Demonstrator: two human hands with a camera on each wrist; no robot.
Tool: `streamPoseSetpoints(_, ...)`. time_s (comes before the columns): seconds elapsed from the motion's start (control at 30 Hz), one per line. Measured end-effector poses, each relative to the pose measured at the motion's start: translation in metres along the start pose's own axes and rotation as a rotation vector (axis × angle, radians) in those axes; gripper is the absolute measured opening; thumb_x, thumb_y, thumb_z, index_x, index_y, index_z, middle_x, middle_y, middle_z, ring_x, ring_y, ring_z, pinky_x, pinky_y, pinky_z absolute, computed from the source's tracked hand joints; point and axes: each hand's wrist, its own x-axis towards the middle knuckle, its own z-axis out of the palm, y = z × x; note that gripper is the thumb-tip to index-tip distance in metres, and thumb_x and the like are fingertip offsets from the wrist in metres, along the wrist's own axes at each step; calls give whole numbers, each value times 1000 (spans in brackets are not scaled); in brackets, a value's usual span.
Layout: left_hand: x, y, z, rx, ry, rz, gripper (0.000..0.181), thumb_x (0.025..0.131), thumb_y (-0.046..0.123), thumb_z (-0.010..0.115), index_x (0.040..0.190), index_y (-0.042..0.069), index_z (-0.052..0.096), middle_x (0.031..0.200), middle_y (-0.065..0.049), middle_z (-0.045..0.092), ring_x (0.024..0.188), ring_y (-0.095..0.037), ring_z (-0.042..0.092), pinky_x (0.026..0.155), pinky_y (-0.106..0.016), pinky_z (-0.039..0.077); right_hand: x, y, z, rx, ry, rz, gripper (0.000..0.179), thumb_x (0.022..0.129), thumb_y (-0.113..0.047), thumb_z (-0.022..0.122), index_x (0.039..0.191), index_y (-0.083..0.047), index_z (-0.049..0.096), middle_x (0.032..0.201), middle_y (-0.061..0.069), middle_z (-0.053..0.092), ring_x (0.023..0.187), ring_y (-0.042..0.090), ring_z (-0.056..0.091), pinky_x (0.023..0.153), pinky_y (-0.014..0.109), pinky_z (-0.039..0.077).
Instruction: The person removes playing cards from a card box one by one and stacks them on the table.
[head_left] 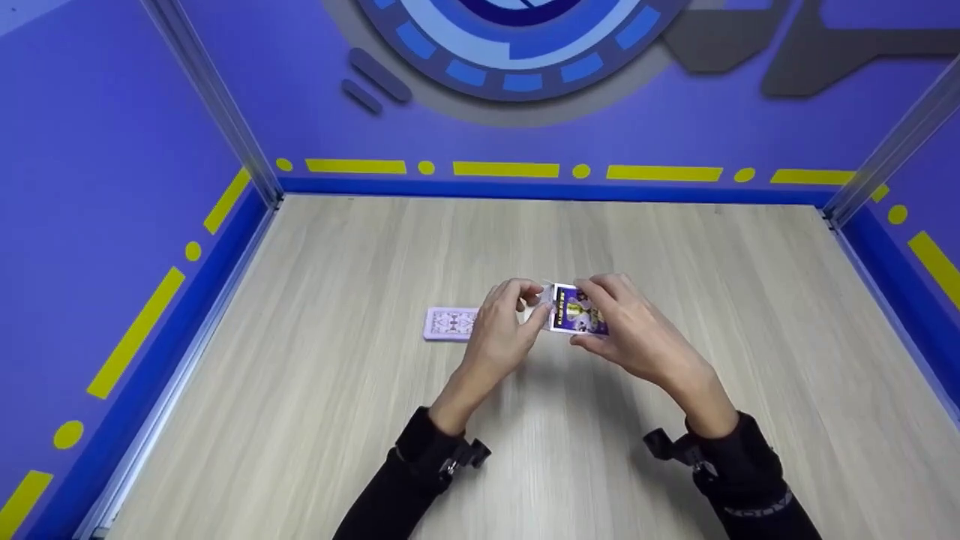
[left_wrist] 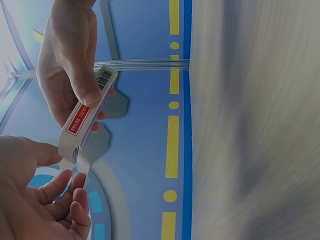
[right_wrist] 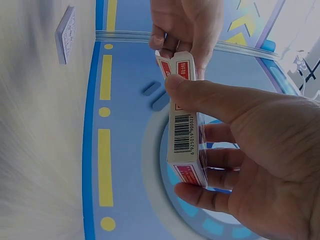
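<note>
Pale wood-grain tabletop (head_left: 337, 390) beneath the carton (head_left: 573, 315): slim, oblong, printed, held aloft. Right hand (head_left: 639, 330) grips its long sides. Left hand (head_left: 496, 334), at the carton's flapped end, seemingly pinches it; fingertips partly hidden. Flat, ornate-backed card stack (head_left: 451, 324) lies left of the carton.

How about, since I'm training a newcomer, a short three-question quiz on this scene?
1. True or false: the cards lie on the table.
2. Where is the barcode printed? A) on the cards; B) on the box; C) on the table.
3. In the head view, which hand is nearer the cards?

Key: 1. True. 2. B. 3. The left hand.
</note>
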Motion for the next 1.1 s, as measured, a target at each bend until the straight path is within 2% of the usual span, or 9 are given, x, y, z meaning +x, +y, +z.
streamPoseSetpoints(0.33,3,-5,0,-168,-106,-91,25,96,16,73,117,5,64,104,-3,65,95,-21,60,85,-35,52,0,-1,1,-8,4,-26,73,80,-21,92,139,2,56,128,17,57,115,30,54,91,42,53)
streamPoseSetpoints(0.53,4,-10,0,-249,-118,-136,28,96,19,75,117,4,64,105,-3,67,93,-15,61,79,-27,51,1,-1,3,-5,-1,-30,73,79,-21,92,139,2,57,128,17,58,113,29,55,90,42,53)
streamPoseSetpoints(0.73,5,-16,2,-330,-136,-175,28,94,16,77,116,3,64,101,-4,66,92,-14,60,81,-26,52,0,-1,4,-10,3,-43,75,78,-21,93,139,2,57,126,17,59,112,29,56,89,41,53)
streamPoseSetpoints(1.1,5,-12,-2,-321,-98,-193,26,92,9,77,116,0,69,97,-4,69,88,-14,63,80,-26,54,1,2,5,-21,11,-59,74,77,-22,94,137,2,58,125,17,59,110,30,56,89,42,53)
